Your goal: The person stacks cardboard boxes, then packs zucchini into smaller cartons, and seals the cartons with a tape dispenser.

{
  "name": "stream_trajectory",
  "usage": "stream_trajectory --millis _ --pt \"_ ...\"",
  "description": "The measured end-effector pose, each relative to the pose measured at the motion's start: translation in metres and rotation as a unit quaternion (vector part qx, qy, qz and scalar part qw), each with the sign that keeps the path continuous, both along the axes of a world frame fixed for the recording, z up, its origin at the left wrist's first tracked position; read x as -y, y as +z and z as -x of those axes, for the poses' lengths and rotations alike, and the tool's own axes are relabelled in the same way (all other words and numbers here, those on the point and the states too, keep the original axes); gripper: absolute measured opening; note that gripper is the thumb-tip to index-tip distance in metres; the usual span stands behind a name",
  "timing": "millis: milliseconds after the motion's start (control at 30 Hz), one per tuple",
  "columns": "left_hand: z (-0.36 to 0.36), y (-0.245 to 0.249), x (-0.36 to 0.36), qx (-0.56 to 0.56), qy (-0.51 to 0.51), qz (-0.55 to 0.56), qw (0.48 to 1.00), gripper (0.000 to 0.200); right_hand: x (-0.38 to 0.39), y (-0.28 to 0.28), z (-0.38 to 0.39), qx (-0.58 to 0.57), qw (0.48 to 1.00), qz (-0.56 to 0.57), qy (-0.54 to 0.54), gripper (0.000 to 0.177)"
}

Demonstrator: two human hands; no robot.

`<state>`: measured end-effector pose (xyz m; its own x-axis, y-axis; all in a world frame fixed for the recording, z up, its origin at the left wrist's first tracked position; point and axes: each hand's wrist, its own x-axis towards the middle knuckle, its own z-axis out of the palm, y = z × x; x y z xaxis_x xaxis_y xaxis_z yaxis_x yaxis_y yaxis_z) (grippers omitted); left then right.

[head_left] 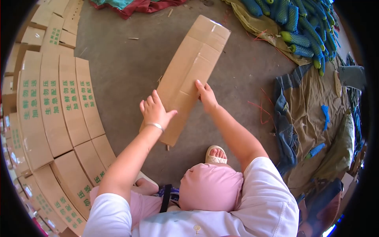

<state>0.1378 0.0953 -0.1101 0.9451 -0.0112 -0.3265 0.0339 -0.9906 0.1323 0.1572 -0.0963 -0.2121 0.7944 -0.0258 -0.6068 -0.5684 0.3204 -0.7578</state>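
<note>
Head view, only one: plain brown carton [193, 75] is in front of the person, over the grey floor [118, 59], held at a slant, far end pointing away and to the right. Right hand [207, 96] is clamped on the right long edge, thumb on the upper face, other fingers hidden, probably underneath taking the weight. Left hand [154, 111] lies against the opposite edge nearer the close end, fingers fanned apart, thumb over the face; can't tell if it actually grips or only braces. Hands on opposite edges, one higher up than the other, likely keep the long shape from tipping or twisting. Seam on the upper face is turned up, so it's in plain sight. Left side: stacked cartons [46, 98] with green printing, packed in tight rows, lettering facing up or outward, presumably so the pile stays firm and readable. Top right: produce in blue netting [292, 17] heaped on tan cloth [242, 17], probably to keep it off bare ground. Right: rumpled brown cover [312, 94] with a loose blue net [325, 117] on it; red strings [262, 112] lie nearby. Red and teal fabric [136, 6] at top edge, cut off.
</note>
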Motion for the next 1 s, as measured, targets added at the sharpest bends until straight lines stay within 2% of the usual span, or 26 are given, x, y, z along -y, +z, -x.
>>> stream_trajectory --millis 33,67,133,167,200,267,333,367,467,533,567,600,667,733,767,800,833,867,900,933,1000 --pt "0.011 0.002 0.005 0.090 -0.048 -0.011 0.995 0.081 0.005 -0.003 0.009 0.005 0.997 -0.061 -0.045 0.060" --pt "0.008 0.011 0.006 0.087 -0.048 -0.011 0.995 0.081 0.012 -0.006 0.018 0.008 0.988 -0.121 -0.091 0.056" --pt "0.002 0.032 0.000 0.018 -0.116 0.140 0.983 0.051 0.041 -0.028 0.036 -0.003 0.971 -0.224 -0.087 0.056" --pt "-0.004 0.020 -0.002 0.129 -0.148 0.172 0.965 0.030 0.052 -0.028 0.037 0.003 0.963 -0.244 -0.109 0.057" --pt "-0.013 0.009 0.002 0.156 -0.120 0.175 0.965 0.041 0.058 -0.027 0.036 0.009 0.956 -0.264 -0.129 0.058" --pt "-0.030 -0.022 0.021 0.069 -0.019 0.116 0.991 0.062 0.059 -0.035 0.032 -0.003 0.946 -0.277 -0.168 0.059" --pt "-0.033 -0.049 0.049 -0.055 0.038 0.230 0.971 0.087 0.060 -0.034 0.032 -0.003 0.926 -0.306 -0.222 0.057" --pt "-0.021 -0.051 0.064 -0.002 0.053 0.185 0.981 0.097 0.058 -0.027 0.035 -0.008 0.921 -0.307 -0.240 0.056" --pt "-0.006 -0.009 0.074 0.075 0.046 0.154 0.984 0.100 0.061 0.005 0.033 0.025 0.920 -0.305 -0.243 0.055" --pt "-0.007 0.030 0.066 0.152 0.015 0.207 0.966 0.097 0.054 0.041 0.037 0.050 0.923 -0.306 -0.229 0.054" --pt "-0.012 0.051 0.057 0.214 -0.004 0.223 0.951 0.093 0.052 0.073 0.028 0.089 0.933 -0.287 -0.200 0.054" --pt "-0.020 0.094 0.048 0.166 0.002 0.256 0.952 0.094 0.050 0.112 0.014 0.138 0.939 -0.267 -0.167 0.054" --pt "-0.043 0.157 0.014 0.221 -0.035 0.320 0.921 0.088 0.032 0.209 0.006 0.239 0.937 -0.219 -0.130 0.050" --pt "-0.052 0.240 -0.019 0.248 -0.066 0.519 0.815 0.074 0.010 0.306 0.016 0.353 0.913 -0.190 -0.076 0.049" --pt "-0.035 0.298 -0.039 0.151 -0.040 0.584 0.797 0.068 -0.003 0.346 0.028 0.415 0.887 -0.198 -0.047 0.048" --pt "-0.013 0.345 -0.064 0.054 -0.010 0.641 0.766 0.064 -0.019 0.380 0.041 0.436 0.878 -0.193 -0.036 0.059" --pt "-0.008 0.368 -0.097 0.026 0.005 0.684 0.729 0.062 -0.032 0.401 0.050 0.439 0.857 -0.270 0.008 0.065" --pt "0.027 0.371 -0.122 0.050 0.022 0.680 0.731 0.062 -0.051 0.418 0.059 0.435 0.829 -0.346 0.052 0.071" --pt "0.068 0.360 -0.145 0.183 0.007 0.543 0.820 0.061 -0.085 0.436 0.071 0.414 0.863 -0.289 0.016 0.078" --pt "0.106 0.357 -0.166 0.301 0.000 0.377 0.876 0.063 -0.121 0.450 0.085 0.391 0.892 -0.228 -0.015 0.085" --pt "0.168 0.390 -0.206 0.293 0.051 0.392 0.871 0.061 -0.175 0.457 0.112 0.375 0.878 -0.296 0.022 0.085"
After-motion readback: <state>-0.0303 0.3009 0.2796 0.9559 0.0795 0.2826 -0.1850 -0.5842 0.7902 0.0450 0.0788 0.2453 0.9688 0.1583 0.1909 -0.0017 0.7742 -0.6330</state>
